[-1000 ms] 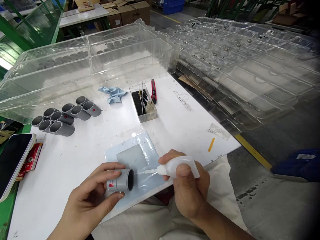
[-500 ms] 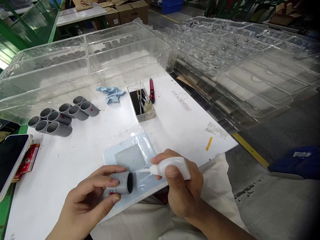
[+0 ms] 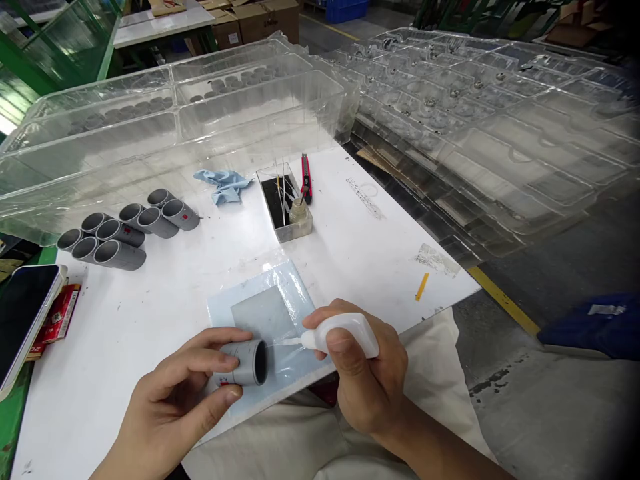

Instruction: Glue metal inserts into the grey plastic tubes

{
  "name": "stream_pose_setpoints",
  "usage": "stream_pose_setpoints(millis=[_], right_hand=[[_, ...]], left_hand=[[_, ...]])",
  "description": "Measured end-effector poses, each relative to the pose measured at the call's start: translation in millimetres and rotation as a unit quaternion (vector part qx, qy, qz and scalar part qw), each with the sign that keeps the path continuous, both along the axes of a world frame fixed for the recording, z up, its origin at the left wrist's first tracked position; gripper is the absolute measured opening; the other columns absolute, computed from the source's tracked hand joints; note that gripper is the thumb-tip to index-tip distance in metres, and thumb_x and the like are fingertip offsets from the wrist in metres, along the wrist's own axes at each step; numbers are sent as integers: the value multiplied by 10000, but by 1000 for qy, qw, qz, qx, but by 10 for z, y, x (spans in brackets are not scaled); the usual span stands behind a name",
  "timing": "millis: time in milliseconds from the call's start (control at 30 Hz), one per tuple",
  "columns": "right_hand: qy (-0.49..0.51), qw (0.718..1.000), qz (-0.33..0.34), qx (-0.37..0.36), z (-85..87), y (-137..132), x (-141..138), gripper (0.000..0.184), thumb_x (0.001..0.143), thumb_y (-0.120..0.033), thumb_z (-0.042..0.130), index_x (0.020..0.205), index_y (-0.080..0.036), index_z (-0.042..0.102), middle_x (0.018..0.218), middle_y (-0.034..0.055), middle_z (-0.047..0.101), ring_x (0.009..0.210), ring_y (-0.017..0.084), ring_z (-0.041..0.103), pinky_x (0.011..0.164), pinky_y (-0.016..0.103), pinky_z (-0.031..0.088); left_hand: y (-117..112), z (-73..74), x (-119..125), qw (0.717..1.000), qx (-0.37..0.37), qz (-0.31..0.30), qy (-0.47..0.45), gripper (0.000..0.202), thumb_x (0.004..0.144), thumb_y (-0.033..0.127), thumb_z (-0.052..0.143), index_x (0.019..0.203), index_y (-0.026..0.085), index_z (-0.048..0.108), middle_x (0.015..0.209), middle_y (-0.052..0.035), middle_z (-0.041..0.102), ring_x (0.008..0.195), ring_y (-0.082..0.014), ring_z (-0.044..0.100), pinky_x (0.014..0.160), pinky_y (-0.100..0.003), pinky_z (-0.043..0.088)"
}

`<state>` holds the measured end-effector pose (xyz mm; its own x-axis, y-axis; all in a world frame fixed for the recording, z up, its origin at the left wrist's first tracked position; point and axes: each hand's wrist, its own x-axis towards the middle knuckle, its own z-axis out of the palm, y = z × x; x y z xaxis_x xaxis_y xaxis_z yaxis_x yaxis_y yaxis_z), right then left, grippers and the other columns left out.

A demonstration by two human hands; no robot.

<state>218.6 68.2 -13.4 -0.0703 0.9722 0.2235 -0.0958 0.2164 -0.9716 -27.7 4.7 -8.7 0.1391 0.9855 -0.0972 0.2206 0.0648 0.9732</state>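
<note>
A short grey pipe piece (image 3: 241, 363) with a small red mark lies on its side between the thumb and fingers of my left hand (image 3: 175, 393), its open end facing right. My right hand (image 3: 370, 380) is wrapped round a white squeeze bottle (image 3: 345, 333). The bottle's thin nozzle points left and its fine tip is at the pipe's rim; I cannot tell whether they touch. Under both lies a light blue sheet (image 3: 220, 307) with a grey rectangle (image 3: 263, 312) on it. Several more grey pipe pieces (image 3: 120, 255) stand grouped at the left of the white table (image 3: 170, 307).
A clear box (image 3: 295, 233) holds tweezers and a small jar, beside a red utility knife (image 3: 306, 179) and a blue cloth (image 3: 225, 185). Clear plastic trays (image 3: 260, 140) line the back; more trays (image 3: 500, 147) are stacked right. A phone (image 3: 30, 313) lies at the left edge.
The whole view has shifted very slightly. Both hands keep their holds, with the nozzle still at the pipe's rim.
</note>
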Motion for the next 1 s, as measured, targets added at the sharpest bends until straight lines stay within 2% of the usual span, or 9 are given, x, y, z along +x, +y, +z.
stream_pose_setpoints(millis=[433, 667, 867, 1000], right_hand=[[-13, 1000, 14, 25, 26, 24, 22, 330, 1006, -449, 589, 885, -187, 749, 663, -4, 635, 522, 118, 562, 481, 275, 411], [-6, 998, 34, 49, 16, 32, 37, 349, 1006, -466, 585, 864, -192, 748, 627, -8, 607, 515, 125, 534, 489, 286, 390], [7, 999, 39, 31, 19, 18, 41, 327, 995, -461, 606, 877, -196, 757, 613, -14, 595, 527, 125, 538, 501, 287, 397], [24, 999, 23, -2, -17, -18, 70, 306, 1001, -452, 612, 924, -207, 778, 699, 11, 668, 577, 139, 593, 520, 294, 455]], left_hand=[[14, 29, 24, 1000, -6, 5, -6, 268, 954, 155, 717, 1103, 378, 717, 1361, -12, 702, 1290, -224, 615, 900, -251, 571], [10, 19, 17, 1000, -1, 2, -6, 281, 952, 142, 715, 1112, 374, 717, 1367, -27, 698, 1289, -239, 619, 881, -259, 578], [7, 22, 8, 1000, -4, 4, -4, 273, 952, 147, 717, 1104, 374, 720, 1364, -33, 698, 1287, -247, 624, 869, -261, 581], [18, 33, 31, 1000, 0, 8, -3, 266, 936, 147, 734, 1090, 364, 739, 1338, -51, 721, 1274, -259, 640, 873, -275, 585]])
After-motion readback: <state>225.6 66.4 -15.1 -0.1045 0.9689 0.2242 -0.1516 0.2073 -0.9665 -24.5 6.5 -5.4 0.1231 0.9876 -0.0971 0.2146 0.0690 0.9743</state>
